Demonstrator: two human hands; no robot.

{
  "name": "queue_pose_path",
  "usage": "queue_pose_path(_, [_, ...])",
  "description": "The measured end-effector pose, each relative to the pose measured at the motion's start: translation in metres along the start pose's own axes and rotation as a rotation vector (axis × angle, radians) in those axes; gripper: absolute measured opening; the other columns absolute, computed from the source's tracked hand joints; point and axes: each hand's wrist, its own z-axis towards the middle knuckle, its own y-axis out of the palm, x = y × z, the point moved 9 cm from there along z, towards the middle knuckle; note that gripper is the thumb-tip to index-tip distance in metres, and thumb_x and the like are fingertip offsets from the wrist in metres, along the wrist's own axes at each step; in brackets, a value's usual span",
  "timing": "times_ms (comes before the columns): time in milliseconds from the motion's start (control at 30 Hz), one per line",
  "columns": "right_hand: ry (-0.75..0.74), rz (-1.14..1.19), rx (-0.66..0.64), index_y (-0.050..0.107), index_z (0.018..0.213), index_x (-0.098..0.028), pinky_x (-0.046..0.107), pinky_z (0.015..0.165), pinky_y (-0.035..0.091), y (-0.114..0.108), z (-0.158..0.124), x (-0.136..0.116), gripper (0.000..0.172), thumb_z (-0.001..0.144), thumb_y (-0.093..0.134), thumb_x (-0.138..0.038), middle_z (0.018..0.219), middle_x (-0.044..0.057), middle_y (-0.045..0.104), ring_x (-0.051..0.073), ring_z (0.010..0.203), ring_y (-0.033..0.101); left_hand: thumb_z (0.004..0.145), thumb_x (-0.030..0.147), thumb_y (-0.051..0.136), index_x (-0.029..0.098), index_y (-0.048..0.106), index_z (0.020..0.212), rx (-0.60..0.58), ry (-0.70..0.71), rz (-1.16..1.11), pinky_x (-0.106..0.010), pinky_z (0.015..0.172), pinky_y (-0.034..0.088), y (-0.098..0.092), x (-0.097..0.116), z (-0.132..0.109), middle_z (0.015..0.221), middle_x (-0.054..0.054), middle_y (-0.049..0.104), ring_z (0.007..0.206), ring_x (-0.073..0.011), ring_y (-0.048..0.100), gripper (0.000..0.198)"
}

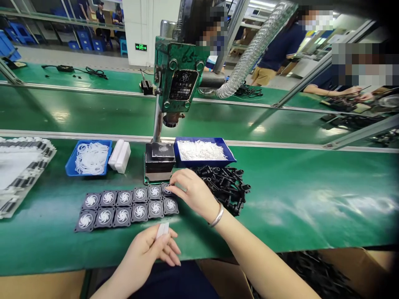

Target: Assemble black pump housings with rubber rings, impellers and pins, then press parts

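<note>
Two rows of black square parts (pixel 123 216) with white swirl centres lie on the green table in front of the press. My right hand (pixel 195 194) reaches to the right end of the back row. Its thumb and fingertips are brought together over the last square part (pixel 167 189) there; anything between them is too small to make out. Nearer to me, palm partly turned up, my left hand (pixel 152 246) grips a few small white strips (pixel 162 229) between thumb and fingers.
A green bench press (pixel 179 74) stands over its metal base (pixel 159 162). Around it are a blue bin of white rings (pixel 69 168), white blocks (pixel 120 156), a blue tray of white strips (pixel 229 155) and a pile of black plastic parts (pixel 229 182). White stacked pieces (pixel 21 174) lie left.
</note>
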Motion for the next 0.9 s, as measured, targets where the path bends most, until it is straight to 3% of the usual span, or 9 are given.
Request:
queue_pose_path(133, [0.033, -0.011, 0.183, 0.062, 0.103, -0.019, 0.037, 0.088, 0.05, -0.041, -0.006, -0.02, 0.016, 0.092, 0.065, -0.03, 0.099, 0.008, 0.063, 0.021, 0.098, 0.059, 0.083, 0.065, 0.062, 0.014, 0.062, 0.097, 0.027, 0.06, 0.025, -0.029, 0.06, 0.055, -0.003, 0.007, -0.001, 0.079, -0.006, 0.07, 0.062, -0.0172, 0.069, 0.053])
queue_pose_path(200, [0.048, 0.153, 0.041, 0.064, 0.102, -0.019, 0.032, 0.082, 0.052, -0.033, -0.014, -0.032, 0.014, 0.092, 0.066, -0.03, 0.097, 0.006, 0.062, 0.018, 0.091, 0.06, 0.087, 0.063, 0.058, 0.014, 0.063, 0.094, 0.028, 0.104, 0.083, -0.028, 0.059, 0.054, -0.003, 0.012, -0.001, 0.078, -0.005, 0.069, 0.059, -0.0155, 0.067, 0.05])
queue_pose_path(267, [0.077, 0.359, -0.183, 0.067, 0.098, -0.02, 0.027, 0.074, 0.052, -0.008, -0.028, -0.043, 0.014, 0.091, 0.066, -0.032, 0.093, 0.004, 0.063, 0.014, 0.081, 0.06, 0.093, 0.058, 0.052, 0.015, 0.064, 0.086, 0.026, 0.169, 0.201, -0.027, 0.06, 0.053, -0.002, 0.017, -0.001, 0.07, -0.004, 0.066, 0.057, -0.0139, 0.063, 0.046])
queue_pose_path(333, [0.148, 0.473, -0.267, 0.069, 0.09, -0.02, 0.024, 0.068, 0.05, 0.011, -0.043, -0.045, 0.014, 0.093, 0.065, -0.032, 0.084, 0.002, 0.063, 0.013, 0.075, 0.059, 0.097, 0.053, 0.046, 0.015, 0.065, 0.08, 0.035, 0.237, 0.324, -0.025, 0.06, 0.05, -0.001, 0.022, -0.002, 0.062, -0.002, 0.062, 0.055, -0.0129, 0.06, 0.046])
queue_pose_path(500, [0.232, 0.438, -0.168, 0.062, 0.071, -0.018, 0.023, 0.061, 0.044, 0.021, -0.057, -0.036, 0.028, 0.091, 0.066, -0.036, 0.07, 0.0, 0.059, 0.012, 0.067, 0.055, 0.1, 0.049, 0.04, 0.016, 0.065, 0.081, 0.059, 0.318, 0.413, -0.024, 0.06, 0.048, 0.003, 0.028, -0.007, 0.061, -0.001, 0.061, 0.054, -0.0123, 0.058, 0.046])
queue_pose_path(633, [0.194, 0.449, -0.132, 0.061, 0.068, -0.018, 0.023, 0.059, 0.045, 0.009, -0.051, -0.037, 0.03, 0.09, 0.068, -0.037, 0.068, -0.001, 0.059, 0.012, 0.065, 0.056, 0.099, 0.051, 0.043, 0.016, 0.064, 0.083, 0.081, 0.299, 0.308, -0.024, 0.057, 0.049, 0.001, 0.024, -0.007, 0.065, -0.002, 0.063, 0.052, -0.0113, 0.058, 0.044])
queue_pose_path(767, [0.295, 0.434, 0.06, 0.068, 0.084, -0.021, 0.025, 0.07, 0.053, -0.019, -0.044, -0.016, 0.014, 0.094, 0.063, -0.029, 0.084, 0.002, 0.072, 0.014, 0.077, 0.068, 0.096, 0.055, 0.049, 0.015, 0.06, 0.099, 0.123, 0.227, 0.097, -0.025, 0.053, 0.051, -0.009, 0.009, -0.004, 0.079, -0.005, 0.068, 0.054, -0.0111, 0.059, 0.041])
queue_pose_path(833, [0.28, 0.298, 0.059, 0.07, 0.095, -0.022, 0.027, 0.075, 0.055, -0.022, -0.041, -0.012, 0.01, 0.096, 0.06, -0.026, 0.09, 0.002, 0.075, 0.015, 0.082, 0.07, 0.095, 0.055, 0.05, 0.015, 0.058, 0.103, 0.118, 0.195, 0.06, -0.026, 0.053, 0.052, -0.01, 0.003, -0.002, 0.082, -0.005, 0.068, 0.056, -0.0118, 0.061, 0.041])
queue_pose_path(900, [0.173, 0.173, 0.015, 0.071, 0.1, -0.023, 0.028, 0.078, 0.056, -0.018, -0.037, -0.017, 0.012, 0.096, 0.06, -0.023, 0.091, 0.002, 0.076, 0.015, 0.082, 0.07, 0.095, 0.055, 0.05, 0.015, 0.057, 0.104, 0.1, 0.175, 0.051, -0.026, 0.054, 0.053, -0.009, 0.0, -0.002, 0.081, -0.004, 0.068, 0.057, -0.0122, 0.062, 0.041])
